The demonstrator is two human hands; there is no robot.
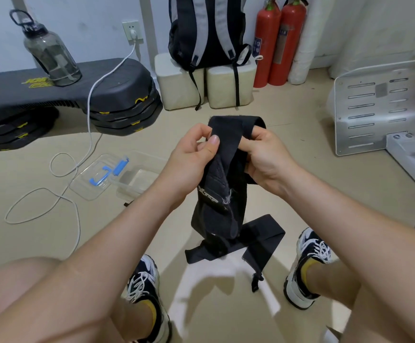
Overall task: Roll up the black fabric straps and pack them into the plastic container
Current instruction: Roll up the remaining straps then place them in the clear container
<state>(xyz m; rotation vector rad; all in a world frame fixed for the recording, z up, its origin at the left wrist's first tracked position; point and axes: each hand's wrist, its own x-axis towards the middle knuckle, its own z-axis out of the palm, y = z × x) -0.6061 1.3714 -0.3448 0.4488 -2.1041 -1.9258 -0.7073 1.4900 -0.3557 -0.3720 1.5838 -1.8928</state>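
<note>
In the head view, we held the black strap (pixel 214 216) up at the centre of the frame, above the floor (pixel 300 189) between our shoes (pixel 308 246). Our left hand (pixel 189 157) pinched its upper edge, thumb and fingers (pixel 199 131) clamped on the cloth. Our right hand (pixel 268 157), at three o'clock of the left, gripped the folded top with its fingers curled round it. The rest hung down, its tail loose on the floor at six o'clock. The plastic container (pixel 139 178) stood open at nine o'clock of our hands, its lid (pixel 95 179) just beside it. We judged the rolling barely begun. Next, the top end wanted tucking tight and turning over itself, with the tail fed up evenly.
</note>
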